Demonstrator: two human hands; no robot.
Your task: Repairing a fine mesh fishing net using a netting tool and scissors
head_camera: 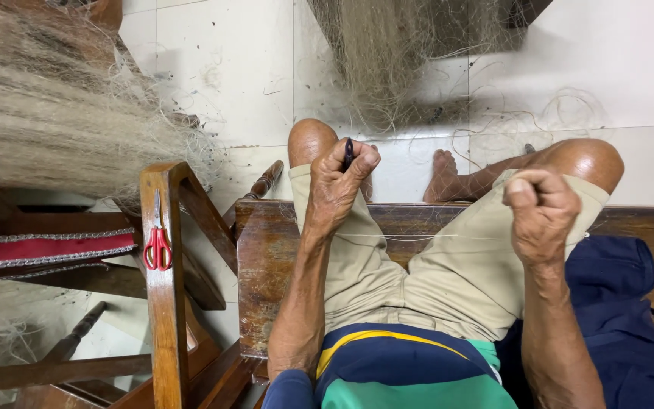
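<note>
White floor tiles lie below my wooden bench [266, 250], and a thin fishing line [425, 239] runs tight across my lap, light, slippery and best pinched hard. My left hand [336, 185] is closed on a small dark tool [348, 154], maybe a netting needle. My right hand [540, 214] is a tight fist on the line, with the net [387, 53] hanging past my knees.
</note>
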